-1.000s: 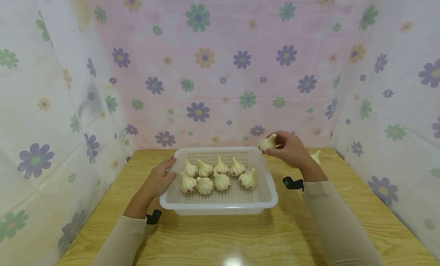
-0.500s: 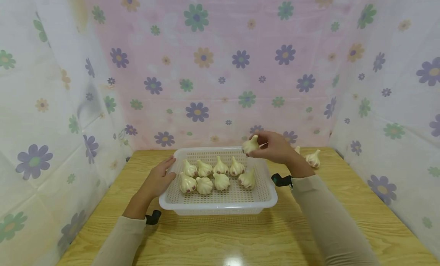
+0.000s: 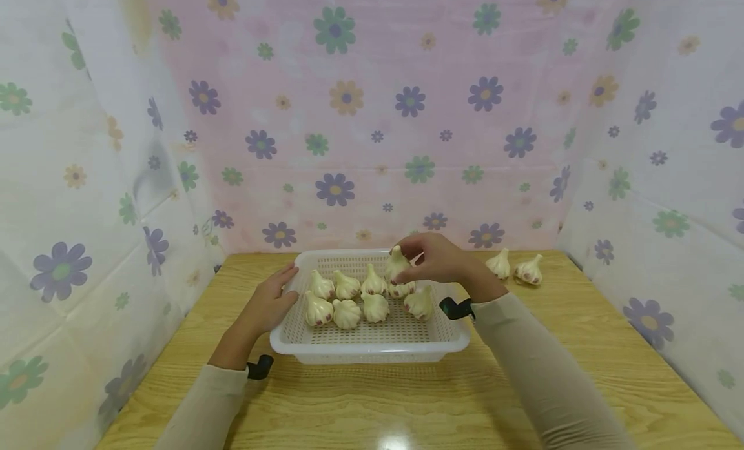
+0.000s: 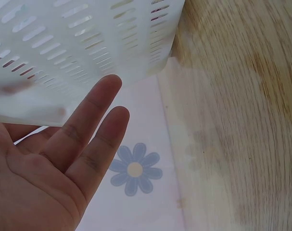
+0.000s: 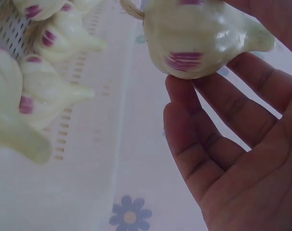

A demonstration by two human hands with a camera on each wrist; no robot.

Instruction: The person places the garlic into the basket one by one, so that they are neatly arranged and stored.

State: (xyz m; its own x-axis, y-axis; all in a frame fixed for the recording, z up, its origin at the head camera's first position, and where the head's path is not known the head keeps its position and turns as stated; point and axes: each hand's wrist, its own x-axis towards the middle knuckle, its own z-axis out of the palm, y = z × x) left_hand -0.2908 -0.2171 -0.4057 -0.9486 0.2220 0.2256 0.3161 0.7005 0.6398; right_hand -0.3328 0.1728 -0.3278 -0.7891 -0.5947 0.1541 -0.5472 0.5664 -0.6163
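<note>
Over the back right part of a white slotted plastic basket (image 3: 372, 349), my right hand (image 3: 438, 259) pinches a garlic bulb (image 3: 396, 265) between thumb and fingers. The right wrist view shows the purple-streaked bulb (image 5: 189, 36) held at the fingertips, a bit of root string at its end. Several more garlic bulbs (image 3: 347, 314) sit in the basket in two rough rows; one lies partly behind the held bulb. My left hand (image 3: 268, 303) rests at the basket's left rim. In the left wrist view its fingers (image 4: 95, 103) extend, fairly straight, beside the slotted wall.
Two garlic bulbs (image 3: 527, 270) lie on the wooden table (image 3: 372, 405) to the right of the basket, near the back edge. Flower-printed cloth (image 3: 372, 114) hangs behind and at both sides. Each wrist bears a black camera mount (image 3: 456, 308).
My right hand has carried the garlic bulb leftward and down, from beyond the basket's back right corner to over the back row. My left hand has stayed at the rim.
</note>
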